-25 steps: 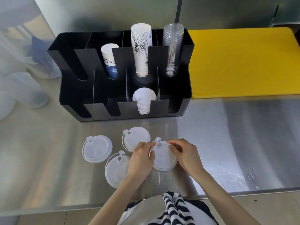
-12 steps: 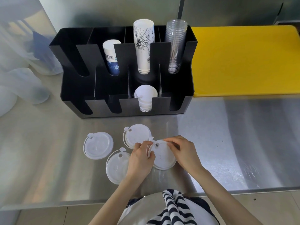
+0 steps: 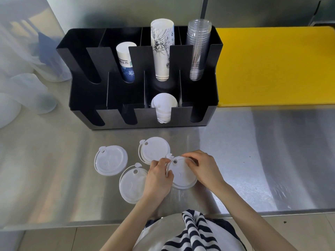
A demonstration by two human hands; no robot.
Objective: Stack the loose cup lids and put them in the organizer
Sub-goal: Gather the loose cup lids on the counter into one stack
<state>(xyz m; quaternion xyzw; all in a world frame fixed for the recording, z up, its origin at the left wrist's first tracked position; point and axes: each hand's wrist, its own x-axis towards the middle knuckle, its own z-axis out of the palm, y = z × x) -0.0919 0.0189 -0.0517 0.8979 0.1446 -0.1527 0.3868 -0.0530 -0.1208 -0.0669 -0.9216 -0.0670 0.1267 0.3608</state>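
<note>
Several translucent white cup lids lie on the steel counter. Both hands pinch one lid: my left hand grips its left rim, my right hand holds its upper right rim. Three loose lids rest nearby: one at far left, one near my left hand, and one behind the hands. The black organizer stands behind, with a stack of lids in a front compartment.
In the organizer's rear slots stand a short printed paper cup stack, a taller paper cup stack and clear plastic cups. A yellow cutting board lies to the right. Translucent containers sit at the left.
The view has shifted slightly, and both hands with the held lid sit a little farther from me. The other lids have not moved.
</note>
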